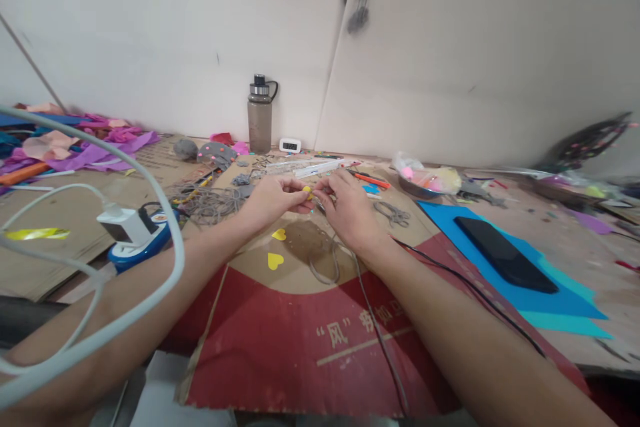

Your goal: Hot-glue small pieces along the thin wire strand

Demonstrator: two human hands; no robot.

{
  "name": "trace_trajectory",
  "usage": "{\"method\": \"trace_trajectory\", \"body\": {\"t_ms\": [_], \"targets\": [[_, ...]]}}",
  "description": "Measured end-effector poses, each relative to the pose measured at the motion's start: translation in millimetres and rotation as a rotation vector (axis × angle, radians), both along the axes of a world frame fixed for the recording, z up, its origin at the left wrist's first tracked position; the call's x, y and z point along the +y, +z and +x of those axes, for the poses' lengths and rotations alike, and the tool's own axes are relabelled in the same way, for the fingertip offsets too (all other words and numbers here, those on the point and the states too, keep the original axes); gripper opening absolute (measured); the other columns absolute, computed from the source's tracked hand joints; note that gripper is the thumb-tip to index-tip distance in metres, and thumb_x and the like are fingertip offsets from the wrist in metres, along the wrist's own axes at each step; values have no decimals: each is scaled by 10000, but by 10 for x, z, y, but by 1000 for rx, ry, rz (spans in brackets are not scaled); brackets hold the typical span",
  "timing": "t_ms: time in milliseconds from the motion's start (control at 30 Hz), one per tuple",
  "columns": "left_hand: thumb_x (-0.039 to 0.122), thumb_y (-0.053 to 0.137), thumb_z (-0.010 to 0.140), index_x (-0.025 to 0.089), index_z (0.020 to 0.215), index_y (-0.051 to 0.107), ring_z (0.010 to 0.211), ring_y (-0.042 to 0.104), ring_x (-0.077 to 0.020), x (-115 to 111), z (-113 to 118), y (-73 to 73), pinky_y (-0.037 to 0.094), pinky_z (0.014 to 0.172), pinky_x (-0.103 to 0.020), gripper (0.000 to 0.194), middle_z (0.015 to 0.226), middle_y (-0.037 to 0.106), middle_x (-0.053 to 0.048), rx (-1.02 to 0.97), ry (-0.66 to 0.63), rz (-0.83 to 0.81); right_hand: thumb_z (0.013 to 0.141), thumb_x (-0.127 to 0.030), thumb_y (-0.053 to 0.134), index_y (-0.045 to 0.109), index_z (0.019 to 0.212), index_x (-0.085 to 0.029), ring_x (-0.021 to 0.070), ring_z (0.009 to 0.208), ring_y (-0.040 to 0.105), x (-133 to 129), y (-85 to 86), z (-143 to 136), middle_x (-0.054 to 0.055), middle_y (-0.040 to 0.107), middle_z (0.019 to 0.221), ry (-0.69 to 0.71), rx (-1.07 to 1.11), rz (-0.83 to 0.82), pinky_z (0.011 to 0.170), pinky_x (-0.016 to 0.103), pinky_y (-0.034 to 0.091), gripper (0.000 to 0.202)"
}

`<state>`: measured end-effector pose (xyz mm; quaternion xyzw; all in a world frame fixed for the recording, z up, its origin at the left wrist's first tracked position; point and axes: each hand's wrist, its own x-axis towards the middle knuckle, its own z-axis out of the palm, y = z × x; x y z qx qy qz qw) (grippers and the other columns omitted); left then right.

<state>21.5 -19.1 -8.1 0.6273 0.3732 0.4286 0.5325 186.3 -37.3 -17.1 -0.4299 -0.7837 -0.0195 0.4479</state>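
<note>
Over the cardboard sheet (pixel 280 347), my left hand (pixel 275 199) pinches a small yellow piece (pixel 308 191) between thumb and fingers. My right hand (pixel 349 207) meets it fingertip to fingertip, its fingers closed. What the right fingers hold is too small and blurred to make out. A grey cord (pixel 336 260) loops below the right hand and runs down over the red printed part; its upper end is hidden by the hand. Two yellow paper hearts, an upper one (pixel 279 234) and a lower one (pixel 275 260), lie on the cardboard below my left hand.
Tangled grey cord (pixel 213 201) lies left of my hands. A white charger (pixel 125 225) with cables stands at left, one cable crossing my left forearm. A bottle (pixel 260 117) and small clock (pixel 290 145) stand behind. A phone (pixel 505 253) rests on blue sheets (pixel 445 213) at right.
</note>
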Motion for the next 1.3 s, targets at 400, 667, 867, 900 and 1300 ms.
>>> {"method": "trace_trajectory", "body": {"t_ms": [400,667,867,900,1300], "targets": [[202,663,753,123,716,650,581,648,-116,-57,-13,84,538,608,-233,89,638,677,-39,125,52,119,827,-156,529,522,836,-206,188,799,528,-44,2,-30,63,572,879,2,-11,2,729,341,414,51],[183,628,718,155,671,610,511,609,-110,-29,-30,50,495,540,-219,57,574,658,-17,222,129,236,820,-152,491,501,844,-217,185,785,514,-67,7,-35,54,578,854,-14,27,-27,698,332,393,70],[199,605,723,152,706,620,533,626,-123,-18,-35,20,491,538,-219,52,593,665,-26,264,116,294,849,-171,495,488,762,-211,184,783,506,-87,36,-41,50,564,821,-34,44,-30,695,321,373,95],[198,603,725,151,706,621,532,627,-123,-18,-36,18,489,537,-218,54,592,665,-27,271,115,299,854,-180,489,483,758,-213,186,782,505,-86,36,-43,50,561,815,-38,48,-38,693,322,372,102],[176,623,713,160,664,619,498,613,-111,-86,6,98,474,516,-201,52,543,650,-10,274,119,284,901,-235,386,419,748,-222,191,781,464,-59,31,-44,52,530,802,-60,-11,-70,707,330,354,157]]}}
